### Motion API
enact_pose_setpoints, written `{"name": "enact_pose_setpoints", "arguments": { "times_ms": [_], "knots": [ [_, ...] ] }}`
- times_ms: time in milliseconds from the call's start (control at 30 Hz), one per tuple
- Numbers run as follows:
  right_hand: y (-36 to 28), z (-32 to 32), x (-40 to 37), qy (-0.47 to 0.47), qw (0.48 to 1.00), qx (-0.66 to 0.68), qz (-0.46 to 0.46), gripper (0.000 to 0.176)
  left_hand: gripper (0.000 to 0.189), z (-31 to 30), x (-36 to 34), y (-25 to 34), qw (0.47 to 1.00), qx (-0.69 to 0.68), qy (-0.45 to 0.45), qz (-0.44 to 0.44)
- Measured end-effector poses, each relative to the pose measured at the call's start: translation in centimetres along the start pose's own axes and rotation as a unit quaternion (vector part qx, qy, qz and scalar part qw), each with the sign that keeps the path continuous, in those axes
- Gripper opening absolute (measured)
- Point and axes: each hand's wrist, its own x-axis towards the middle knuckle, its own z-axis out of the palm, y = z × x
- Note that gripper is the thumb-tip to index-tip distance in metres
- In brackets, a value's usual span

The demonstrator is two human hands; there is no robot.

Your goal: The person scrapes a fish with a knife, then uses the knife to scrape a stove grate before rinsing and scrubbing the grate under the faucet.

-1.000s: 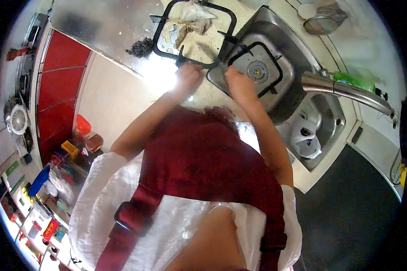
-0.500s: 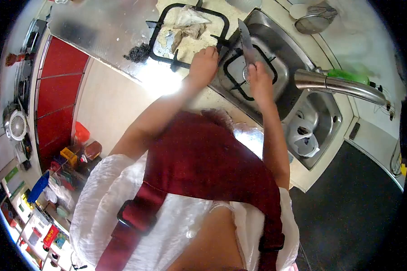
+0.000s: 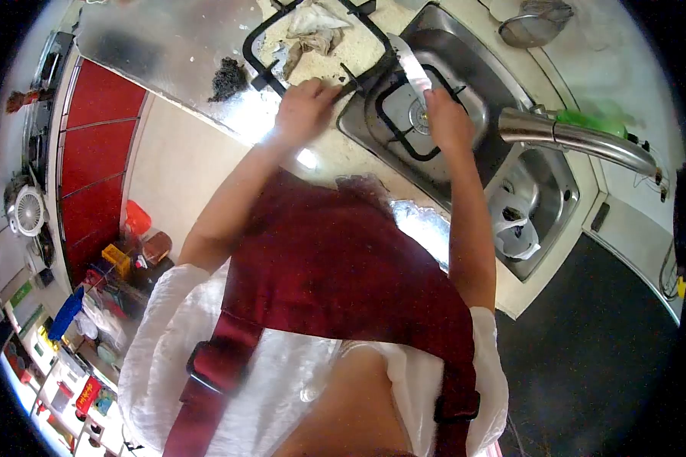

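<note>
My left hand (image 3: 305, 113) is closed on the near side of a black stove grate (image 3: 392, 53), which is on the counter left of the sink. My right hand (image 3: 448, 120) grips a knife (image 3: 411, 70) by its handle, mostly hidden in my fingers. The blade points away and to the left, its tip close to the grate's right side. Below the knife, a second black grate (image 3: 385, 114) lies in the large steel sink basin (image 3: 480, 72). Crumpled, soiled wipes (image 3: 312, 34) lie inside the first grate's outline.
A dark scouring pad (image 3: 229, 79) sits on the counter left of the grate. The steel faucet (image 3: 579, 141) reaches over the sink's right side. In the small basin (image 3: 560, 179) is a white plastic bag (image 3: 517, 242). A strainer (image 3: 527, 29) stands at the back.
My left hand has moved left along with the near part of the grate, which has turned and shifted. The knife blade has tilted further left, and its flat side now looks brighter.
</note>
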Motion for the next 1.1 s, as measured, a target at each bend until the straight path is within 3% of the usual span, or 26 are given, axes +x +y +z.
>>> {"name": "enact_pose_setpoints", "arguments": {
  "times_ms": [133,333,467,767,833,1067,1100],
  "knots": [
    [-0.1,1.4,1.6,-0.024,1.0,0.0,-0.003,0.039,0.037,-0.6,-0.1,-0.9,0.999,0.035,-0.013,-0.027],
    [-2.4,1.3,2.1,-0.024,1.0,-0.017,0.008,0.04,0.029,2.4,1.2,-1.6,0.986,-0.051,0.159,-0.007],
    [-2.6,2.0,2.2,-0.033,0.999,-0.04,0.007,0.041,0.018,2.2,1.0,-1.8,0.987,-0.084,0.128,-0.04],
    [-4.0,2.6,0.9,-0.075,0.996,-0.042,-0.008,0.037,0.018,2.5,1.1,-1.8,0.984,-0.096,0.144,-0.045],
    [-3.4,2.1,1.7,-0.035,0.999,-0.032,-0.017,0.037,0.018,2.8,1.3,-2.2,0.982,-0.1,0.156,-0.036],
    [-5.0,3.4,-1.0,-0.056,0.995,-0.039,-0.078,0.037,0.017,2.9,1.2,-2.2,0.981,-0.098,0.167,-0.026],
    [-4.7,3.6,-0.6,-0.007,0.995,-0.037,-0.094,0.037,0.017,3.0,1.1,-2.3,0.981,-0.098,0.166,-0.025]
  ]
}}
